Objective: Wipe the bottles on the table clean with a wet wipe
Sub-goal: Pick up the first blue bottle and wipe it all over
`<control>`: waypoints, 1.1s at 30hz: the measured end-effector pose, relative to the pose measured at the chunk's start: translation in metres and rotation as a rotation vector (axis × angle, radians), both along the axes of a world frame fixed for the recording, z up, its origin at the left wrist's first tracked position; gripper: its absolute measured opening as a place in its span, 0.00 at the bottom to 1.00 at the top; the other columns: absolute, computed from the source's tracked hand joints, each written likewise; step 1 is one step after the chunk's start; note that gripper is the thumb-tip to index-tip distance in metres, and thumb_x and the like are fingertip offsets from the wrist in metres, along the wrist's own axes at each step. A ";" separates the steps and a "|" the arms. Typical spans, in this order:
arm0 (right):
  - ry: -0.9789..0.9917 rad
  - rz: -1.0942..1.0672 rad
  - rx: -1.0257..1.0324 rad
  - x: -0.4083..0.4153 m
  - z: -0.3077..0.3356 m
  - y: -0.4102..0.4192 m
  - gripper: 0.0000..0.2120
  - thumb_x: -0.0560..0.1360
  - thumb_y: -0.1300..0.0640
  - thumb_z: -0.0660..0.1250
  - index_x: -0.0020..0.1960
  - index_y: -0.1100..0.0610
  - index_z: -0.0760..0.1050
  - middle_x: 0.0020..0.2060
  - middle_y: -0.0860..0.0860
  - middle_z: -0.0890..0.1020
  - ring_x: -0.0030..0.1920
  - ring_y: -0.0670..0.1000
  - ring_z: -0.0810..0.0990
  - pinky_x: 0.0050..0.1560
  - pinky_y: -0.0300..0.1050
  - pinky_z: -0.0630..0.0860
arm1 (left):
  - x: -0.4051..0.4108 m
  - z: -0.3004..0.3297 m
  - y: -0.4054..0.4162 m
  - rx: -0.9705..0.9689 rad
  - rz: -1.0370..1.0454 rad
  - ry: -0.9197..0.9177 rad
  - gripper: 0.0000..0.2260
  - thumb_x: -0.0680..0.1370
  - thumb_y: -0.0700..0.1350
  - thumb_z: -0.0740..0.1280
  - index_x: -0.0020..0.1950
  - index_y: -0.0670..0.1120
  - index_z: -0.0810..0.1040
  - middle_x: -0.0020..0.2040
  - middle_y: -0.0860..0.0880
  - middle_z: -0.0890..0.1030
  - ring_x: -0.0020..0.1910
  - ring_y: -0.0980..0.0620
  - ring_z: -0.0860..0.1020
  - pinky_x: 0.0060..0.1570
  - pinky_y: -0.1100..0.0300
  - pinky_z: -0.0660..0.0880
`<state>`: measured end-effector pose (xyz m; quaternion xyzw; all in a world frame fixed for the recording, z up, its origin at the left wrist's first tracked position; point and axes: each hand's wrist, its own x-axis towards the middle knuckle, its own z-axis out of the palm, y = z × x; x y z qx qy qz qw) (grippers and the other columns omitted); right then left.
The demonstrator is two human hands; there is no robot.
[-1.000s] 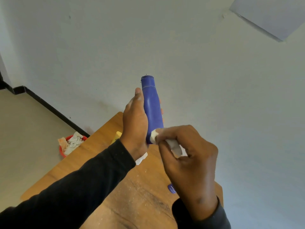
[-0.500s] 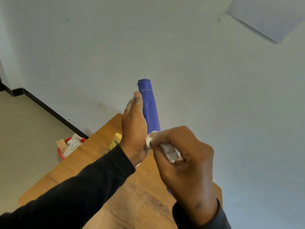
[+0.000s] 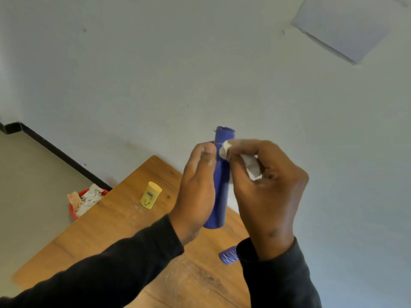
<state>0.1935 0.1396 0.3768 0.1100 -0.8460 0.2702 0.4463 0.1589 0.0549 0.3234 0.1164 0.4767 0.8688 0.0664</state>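
Left hand grips blue bottle upright; rt hand pinches wet wipe vs neck.

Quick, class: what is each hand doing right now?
Left hand: grips the tall blue plastic bottle.
Right hand: pinches the crumpled white wet wipe.

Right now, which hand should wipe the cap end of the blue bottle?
Right. The right hand already pinches the wet wipe against the blue bottle just below its cap, while the left hand is busy holding the bottle upright.
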 end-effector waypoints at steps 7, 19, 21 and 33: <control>-0.115 0.046 0.022 0.016 -0.021 0.000 0.06 0.72 0.69 0.74 0.44 0.58 0.84 0.41 0.47 0.85 0.44 0.49 0.85 0.43 0.48 0.81 | -0.008 0.000 -0.006 0.007 0.044 0.015 0.14 0.85 0.54 0.53 0.50 0.49 0.74 0.37 0.49 0.75 0.34 0.55 0.75 0.36 0.62 0.76; -0.187 0.108 -0.054 0.017 -0.028 -0.005 0.10 0.71 0.72 0.73 0.44 0.59 0.84 0.41 0.46 0.86 0.45 0.48 0.85 0.44 0.48 0.81 | -0.018 0.006 -0.012 -0.002 0.137 -0.009 0.12 0.82 0.59 0.54 0.51 0.58 0.75 0.43 0.46 0.78 0.37 0.51 0.78 0.37 0.60 0.78; -0.183 0.105 -0.070 0.015 -0.034 -0.005 0.10 0.70 0.73 0.73 0.44 0.59 0.84 0.41 0.47 0.86 0.45 0.48 0.86 0.44 0.49 0.82 | -0.021 0.005 -0.013 -0.026 0.148 -0.013 0.11 0.82 0.59 0.54 0.52 0.60 0.74 0.46 0.45 0.78 0.38 0.51 0.78 0.39 0.59 0.79; -0.120 0.054 -0.223 0.011 -0.013 0.001 0.11 0.71 0.74 0.72 0.43 0.60 0.84 0.41 0.48 0.87 0.46 0.48 0.86 0.46 0.49 0.83 | -0.010 0.007 -0.005 -0.042 0.080 0.003 0.20 0.85 0.56 0.53 0.54 0.43 0.76 0.45 0.39 0.81 0.39 0.47 0.80 0.41 0.58 0.80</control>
